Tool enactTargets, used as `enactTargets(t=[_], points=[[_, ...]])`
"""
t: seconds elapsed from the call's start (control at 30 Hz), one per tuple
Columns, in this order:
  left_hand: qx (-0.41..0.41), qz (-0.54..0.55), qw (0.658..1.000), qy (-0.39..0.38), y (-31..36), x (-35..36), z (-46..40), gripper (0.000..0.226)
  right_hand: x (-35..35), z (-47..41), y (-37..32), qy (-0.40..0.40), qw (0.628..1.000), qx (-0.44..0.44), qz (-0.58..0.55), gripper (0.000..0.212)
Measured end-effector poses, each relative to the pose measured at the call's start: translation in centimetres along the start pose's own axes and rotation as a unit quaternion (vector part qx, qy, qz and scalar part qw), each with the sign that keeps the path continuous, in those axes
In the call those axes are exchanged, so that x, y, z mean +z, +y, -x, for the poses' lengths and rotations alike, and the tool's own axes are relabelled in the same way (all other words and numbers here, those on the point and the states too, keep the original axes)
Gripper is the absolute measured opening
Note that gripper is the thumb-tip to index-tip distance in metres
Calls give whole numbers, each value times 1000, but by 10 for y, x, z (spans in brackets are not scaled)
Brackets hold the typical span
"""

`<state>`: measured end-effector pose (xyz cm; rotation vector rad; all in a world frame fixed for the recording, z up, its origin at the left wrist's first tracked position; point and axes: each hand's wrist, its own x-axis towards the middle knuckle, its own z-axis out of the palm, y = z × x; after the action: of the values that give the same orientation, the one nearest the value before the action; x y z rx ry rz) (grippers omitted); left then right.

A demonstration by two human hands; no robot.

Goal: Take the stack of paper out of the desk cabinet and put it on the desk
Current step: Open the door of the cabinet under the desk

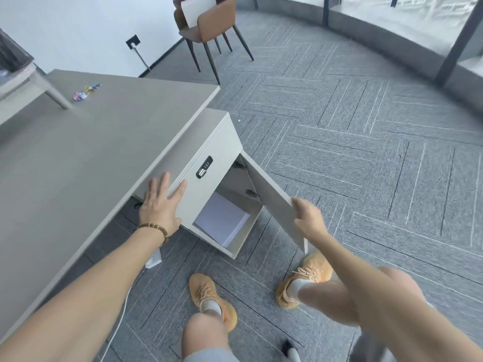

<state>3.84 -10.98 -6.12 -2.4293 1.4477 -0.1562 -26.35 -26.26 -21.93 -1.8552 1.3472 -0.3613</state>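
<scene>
A white stack of paper (222, 220) lies flat on the floor of the open lower compartment of the pale desk cabinet (211, 142), which stands under the right end of the grey desk (78, 158). The cabinet door (271, 194) is swung out to the right. My right hand (308, 218) grips the door's outer edge. My left hand (162, 202) rests flat with spread fingers against the cabinet's upper front, left of the combination lock (204, 167). Neither hand touches the paper.
A small colourful object (85, 92) lies on the far part of the desk beside a grey riser leg (53, 94). A brown chair (209, 27) stands at the back. A white power strip (154, 258) lies on the carpet under the desk. My feet in orange shoes stand before the cabinet.
</scene>
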Motion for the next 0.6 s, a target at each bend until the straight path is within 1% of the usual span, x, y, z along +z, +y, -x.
enactTargets(t=[0.07, 0.1, 0.13, 0.17, 0.23, 0.3, 0.4, 0.5, 0.6], points=[[-5, 3, 1000, 2, 3, 1, 0, 105, -17, -13, 8, 9, 999, 7, 39, 25], [-6, 3, 1000, 3, 3, 1, -1, 105, -24, -19, 11, 14, 999, 10, 49, 19], [-7, 2, 1000, 2, 4, 2, -1, 105, -30, -25, 11, 19, 998, 13, 53, 17], [-8, 2, 1000, 2, 3, 2, -2, 106, -34, -30, 10, 25, 998, 14, 51, 22], [-9, -2, 1000, 2, 3, 3, -2, 106, -40, -37, 9, 31, 998, 15, 44, 40], [-8, -7, 1000, 3, 2, 4, -3, 107, -42, -42, 12, 49, 996, 7, 67, 55], [-7, -5, 1000, 6, 3, 4, -3, 106, -42, -50, 16, 63, 990, -2, 128, 67], [-12, 3, 1000, 4, 3, 4, -2, 103, -41, -57, 15, 44, 978, 7, 205, 81], [-8, 12, 1000, 5, 2, 4, -3, 100, -43, -62, 11, 31, 966, 15, 257, 85]])
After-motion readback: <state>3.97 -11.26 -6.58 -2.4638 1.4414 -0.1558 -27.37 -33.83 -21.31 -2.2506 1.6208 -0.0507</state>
